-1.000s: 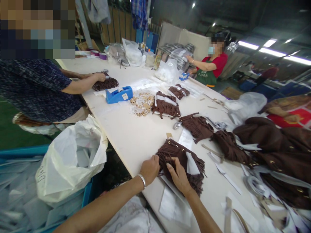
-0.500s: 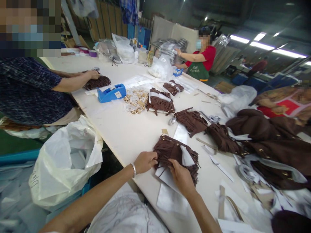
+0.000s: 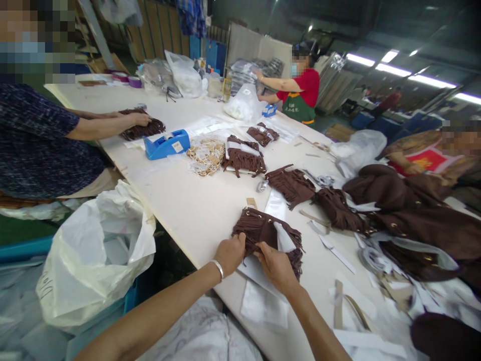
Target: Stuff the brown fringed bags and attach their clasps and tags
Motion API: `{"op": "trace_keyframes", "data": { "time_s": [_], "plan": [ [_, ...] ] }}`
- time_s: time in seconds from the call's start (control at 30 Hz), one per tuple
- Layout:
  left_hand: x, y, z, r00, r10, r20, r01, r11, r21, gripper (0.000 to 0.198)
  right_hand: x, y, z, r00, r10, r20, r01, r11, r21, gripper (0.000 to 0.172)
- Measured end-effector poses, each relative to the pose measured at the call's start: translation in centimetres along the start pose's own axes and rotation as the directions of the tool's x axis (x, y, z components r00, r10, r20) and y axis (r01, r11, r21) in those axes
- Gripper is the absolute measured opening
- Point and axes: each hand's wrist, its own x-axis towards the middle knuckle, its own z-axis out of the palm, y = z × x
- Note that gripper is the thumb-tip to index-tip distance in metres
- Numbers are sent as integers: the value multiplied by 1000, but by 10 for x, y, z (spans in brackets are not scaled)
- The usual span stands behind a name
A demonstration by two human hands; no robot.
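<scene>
Two hands — left hand [image 3: 230, 254] and right hand [image 3: 277, 269] — pinch the near edge of a fringed piece [image 3: 266, 226] on the pale tabletop [image 3: 165, 195]. Beyond: a tape dispenser [image 3: 167, 145] and similar pieces [image 3: 291, 186]; beside the tabletop, a white sack [image 3: 80, 265]; above, strip lights [image 3: 432, 81] in a dim room.

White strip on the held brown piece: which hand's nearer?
Right. The right hand is beside the white strip; the left hand is farther left, gripping the brown piece.

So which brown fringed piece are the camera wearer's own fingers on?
The nearest brown fringed piece, with a tan card at its far edge; the left hand and right hand touch it and none of the others.
</scene>
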Motion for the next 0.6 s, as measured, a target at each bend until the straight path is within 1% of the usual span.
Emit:
{"op": "trace_keyframes", "data": {
  "time_s": [0.07,0.2,0.27,0.33,0.43,0.53,0.6],
  "plan": [
    [5,1,1,999,38,15,-38,999,35,22,-7,-2,1,999,-23,-47,23,1000,1,29],
    [7,-8,-4,988,142,55,-146,987,73,23,-38,-7,7,983,-105,-151,101,994,-35,71],
    [6,-13,-7,980,184,73,-190,979,79,23,-53,-8,9,981,-115,-159,105,992,-66,83],
    [6,-18,-11,971,225,85,-231,969,82,22,-65,-5,9,984,-115,-134,101,989,-106,82],
    [7,-23,-18,953,287,95,-295,952,82,25,-73,3,7,988,-109,-109,91,984,-153,72],
    [6,-25,-23,943,319,97,-327,941,87,28,-78,10,6,984,-92,-152,67,985,-158,62],
    [5,-26,-23,947,308,88,-316,944,96,27,-82,11,9,974,-87,-211,52,985,-163,59]
  ]
}}
